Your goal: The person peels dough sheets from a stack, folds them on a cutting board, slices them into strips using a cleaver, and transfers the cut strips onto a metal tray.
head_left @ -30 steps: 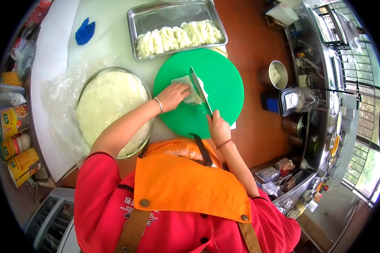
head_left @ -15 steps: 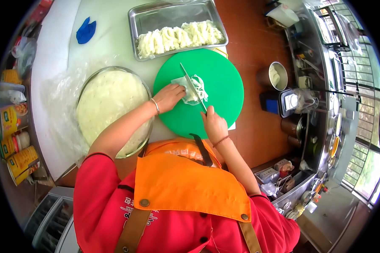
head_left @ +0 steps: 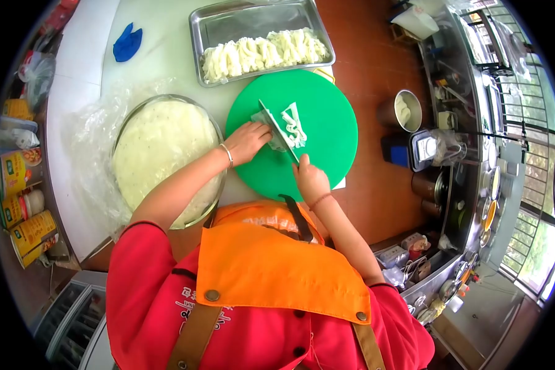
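My right hand (head_left: pixel 312 179) is closed round the handle of a kitchen knife (head_left: pixel 274 126), whose blade slants across the round green cutting board (head_left: pixel 333 145). Beside the blade, my left hand (head_left: pixel 250 141) has its fingers curled and pressed on a folded, pale noodle sheet (head_left: pixel 277 141), largely hidden by the hand and blade. To the right of the knife lie white noodle strips (head_left: pixel 295 126), loosely heaped. Left of the board, a round metal pan (head_left: pixel 221 132) holds a broad, pale, soft layer of sheets (head_left: pixel 160 145) with plastic film around it.
Beyond the board stands a metal tray (head_left: pixel 253 23) with rows of cut noodles (head_left: pixel 265 54). A blue cloth (head_left: pixel 127 43) lies at the back left. Cans (head_left: pixel 34 237) line a shelf on the left. To the right, a metal pot (head_left: pixel 406 111) stands by a crowded counter.
The knife blade has shifted slightly left and tilted over the sheet. The cut strips now lie more spread out and separate from the blade. My left hand has hardly moved.
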### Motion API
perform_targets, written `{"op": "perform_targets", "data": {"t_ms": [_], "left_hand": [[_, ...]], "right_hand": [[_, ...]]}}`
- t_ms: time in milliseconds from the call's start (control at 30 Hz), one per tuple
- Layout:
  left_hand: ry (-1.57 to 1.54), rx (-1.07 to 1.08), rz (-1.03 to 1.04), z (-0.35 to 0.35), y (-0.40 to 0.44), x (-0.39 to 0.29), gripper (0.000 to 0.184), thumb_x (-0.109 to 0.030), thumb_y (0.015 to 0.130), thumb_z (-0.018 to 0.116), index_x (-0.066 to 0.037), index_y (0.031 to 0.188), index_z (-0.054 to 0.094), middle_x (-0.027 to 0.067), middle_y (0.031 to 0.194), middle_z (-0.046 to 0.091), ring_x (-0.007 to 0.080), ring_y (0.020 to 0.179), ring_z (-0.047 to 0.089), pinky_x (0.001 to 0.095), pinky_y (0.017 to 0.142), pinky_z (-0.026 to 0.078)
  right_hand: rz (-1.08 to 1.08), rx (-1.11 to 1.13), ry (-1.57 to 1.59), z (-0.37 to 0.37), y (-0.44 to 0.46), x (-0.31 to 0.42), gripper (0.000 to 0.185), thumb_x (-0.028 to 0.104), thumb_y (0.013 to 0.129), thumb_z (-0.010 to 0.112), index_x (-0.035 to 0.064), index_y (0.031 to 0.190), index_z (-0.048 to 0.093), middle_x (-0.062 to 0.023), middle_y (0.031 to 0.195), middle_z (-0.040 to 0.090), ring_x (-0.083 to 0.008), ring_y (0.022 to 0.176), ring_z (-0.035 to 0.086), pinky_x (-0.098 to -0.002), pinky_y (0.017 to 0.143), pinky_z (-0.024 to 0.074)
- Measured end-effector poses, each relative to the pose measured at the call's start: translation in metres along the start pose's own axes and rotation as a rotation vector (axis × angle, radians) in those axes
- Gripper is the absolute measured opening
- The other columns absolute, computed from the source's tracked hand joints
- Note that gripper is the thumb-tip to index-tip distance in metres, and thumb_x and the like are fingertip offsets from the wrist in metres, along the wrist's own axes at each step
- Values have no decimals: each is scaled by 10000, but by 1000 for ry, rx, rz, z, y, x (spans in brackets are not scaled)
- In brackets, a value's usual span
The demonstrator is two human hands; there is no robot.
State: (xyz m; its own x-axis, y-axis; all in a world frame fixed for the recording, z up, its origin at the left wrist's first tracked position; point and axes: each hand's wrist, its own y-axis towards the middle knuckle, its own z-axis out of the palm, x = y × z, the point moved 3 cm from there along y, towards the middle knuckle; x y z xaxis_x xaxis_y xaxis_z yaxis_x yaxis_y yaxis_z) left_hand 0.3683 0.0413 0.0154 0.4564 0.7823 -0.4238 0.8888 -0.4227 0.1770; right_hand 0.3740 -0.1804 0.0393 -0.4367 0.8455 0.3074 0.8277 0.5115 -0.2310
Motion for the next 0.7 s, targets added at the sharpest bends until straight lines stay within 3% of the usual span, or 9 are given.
{"op": "perform_targets", "data": {"t_ms": [133, 233, 333, 467, 533, 633, 700], "left_hand": [[30, 49, 17, 4, 2, 6, 281, -26, 763, 596, -19, 1041, 635, 107, 1129, 612, 283, 1086, 568, 386, 917, 473], [-64, 19, -1, 2, -5, 9, 279, -23, 758, 593, -17, 1034, 636, 110, 1116, 613, 289, 1082, 568, 396, 902, 473], [-51, -100, -7, 1, -13, 10, 282, -19, 758, 588, -17, 1035, 638, 113, 1109, 613, 291, 1079, 568, 400, 906, 468], [10, 19, -96, 7, -8, 16, 300, -4, 756, 578, -22, 1049, 639, 114, 1108, 609, 293, 1107, 562, 400, 940, 455], [19, 22, -79, 5, -7, 11, 318, 6, 748, 579, -24, 1059, 639, 115, 1103, 606, 299, 1123, 554, 402, 958, 445], [-33, -49, -105, 6, -10, 11, 273, 6, 791, 593, -30, 1058, 641, 108, 1125, 601, 273, 1086, 587, 383, 920, 479], [-439, -266, -427, 13, -11, 9, 207, -34, 859, 605, -34, 1064, 636, 94, 1101, 617, 243, 1033, 617, 375, 883, 505]], "right_hand": [[-34, -64, 111, 4, 11, -3, 265, 309, 995, 526, 63, 953, 441, -158, 617, 631, -360, 543, 645, -466, 463, 515], [-48, -5, 45, -18, 6, 5, 294, 277, 985, 574, 39, 902, 423, -181, 609, 615, -382, 535, 623, -475, 466, 502], [-57, 43, -6, -14, 2, 7, 273, 309, 989, 533, 51, 958, 447, -181, 638, 639, -375, 559, 645, -467, 485, 524], [-69, 21, 44, 13, 21, 2, 286, 314, 983, 545, 42, 959, 459, -197, 648, 639, -375, 570, 649, -463, 495, 525], [-71, -8, 140, 8, 20, -3, 283, 298, 978, 564, 29, 955, 482, -218, 657, 638, -376, 581, 653, -462, 503, 528], [21, 12, 581, 0, 16, -19, 297, 275, 978, 588, -9, 930, 513, -188, 623, 625, -311, 490, 625, -406, 440, 497], [226, 212, 999, -21, 9, -24, 311, 268, 984, 593, -27, 915, 525, -137, 594, 595, -250, 428, 573, -355, 394, 452]]}}
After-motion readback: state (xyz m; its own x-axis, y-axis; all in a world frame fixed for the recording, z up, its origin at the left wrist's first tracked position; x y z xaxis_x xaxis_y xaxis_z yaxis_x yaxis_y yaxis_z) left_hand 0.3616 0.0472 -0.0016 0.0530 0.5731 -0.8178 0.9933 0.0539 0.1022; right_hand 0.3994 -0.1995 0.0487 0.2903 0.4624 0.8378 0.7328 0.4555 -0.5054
